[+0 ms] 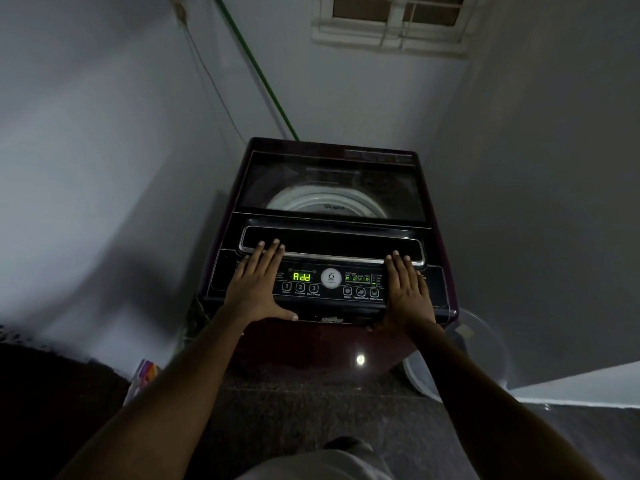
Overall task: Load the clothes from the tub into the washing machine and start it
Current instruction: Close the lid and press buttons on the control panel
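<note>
Fingers straight, nothing gripped: rested left hand (pixel 254 289) and right hand (pixel 408 292) flat at front corners of glossy maroon top-loading washing machine (pixel 329 220), tinted glass lid (pixel 329 181) down. Found translucent round plastic tub (pixel 485 355) just beside its right side, grey walls (pixel 104 133) close.

Both hands lie flat on the washing machine's (pixel 329 181) front panel (pixel 332 278), the left hand (pixel 258 289) at its left end and the right hand (pixel 408 292) at its right. A tub (pixel 488 344) sits on the floor to the machine's right, a packet (pixel 143 375) to its left, and a window (pixel 391 22) is high behind it.
</note>
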